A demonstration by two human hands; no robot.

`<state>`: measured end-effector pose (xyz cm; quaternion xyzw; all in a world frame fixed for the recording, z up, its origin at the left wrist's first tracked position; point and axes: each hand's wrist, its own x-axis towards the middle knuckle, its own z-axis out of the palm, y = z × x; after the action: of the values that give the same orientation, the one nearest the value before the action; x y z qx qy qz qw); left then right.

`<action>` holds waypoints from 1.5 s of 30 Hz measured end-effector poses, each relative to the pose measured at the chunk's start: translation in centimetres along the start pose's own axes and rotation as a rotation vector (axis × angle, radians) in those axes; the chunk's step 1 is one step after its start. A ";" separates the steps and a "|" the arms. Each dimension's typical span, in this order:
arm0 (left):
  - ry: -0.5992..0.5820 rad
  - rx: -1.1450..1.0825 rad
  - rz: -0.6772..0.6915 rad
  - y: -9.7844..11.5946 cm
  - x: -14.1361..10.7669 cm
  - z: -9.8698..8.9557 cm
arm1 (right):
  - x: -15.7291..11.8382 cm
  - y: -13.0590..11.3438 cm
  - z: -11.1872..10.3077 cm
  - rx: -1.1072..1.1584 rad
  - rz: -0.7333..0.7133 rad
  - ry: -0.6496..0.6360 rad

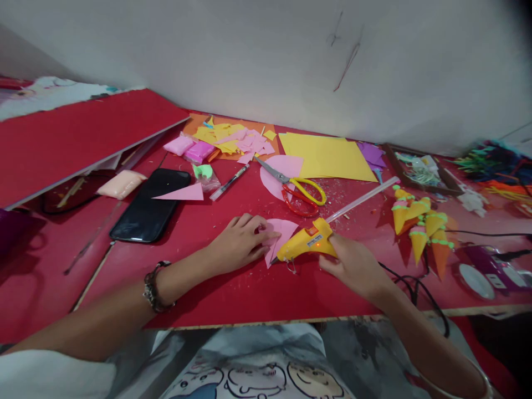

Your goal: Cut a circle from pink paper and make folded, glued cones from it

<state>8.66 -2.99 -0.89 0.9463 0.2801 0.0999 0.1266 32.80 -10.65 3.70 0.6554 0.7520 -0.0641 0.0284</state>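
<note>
On the red table lies a pink paper piece [283, 228], fan-shaped and partly folded, near the front edge. My left hand [243, 241] rests on its left side, the fingers together and pressing the paper down. A yellow glue gun [307, 241] with a clear glue stick [361, 200] in its back is held in my right hand [353, 263]. Its nozzle is at the pointed lower end of the pink paper. Just behind sit scissors [297, 185] with yellow and red handles, partly over a pink paper circle [270, 176].
A black phone [147, 213] with a pink paper triangle [187, 193] lies left. Behind are paper scraps [249, 141] and yellow sheets [328, 158]. Small decorated cones [418, 238], a tray [446, 180] and a purple power strip [496, 269] with black cables occupy the right.
</note>
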 end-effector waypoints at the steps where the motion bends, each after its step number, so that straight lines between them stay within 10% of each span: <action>1: 0.000 0.002 -0.001 0.0 0.0 0.0 | 0.0 0.0 -0.1 0.002 0.002 -0.003; 45: 0.005 0.013 -0.032 0.1 0.0 0.1 | 0.7 4.2 -0.1 -0.042 0.172 0.141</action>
<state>8.71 -3.15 -0.93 0.9422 0.2963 0.0985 0.1213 36.85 -9.35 3.47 0.7197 0.6942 0.0007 -0.0055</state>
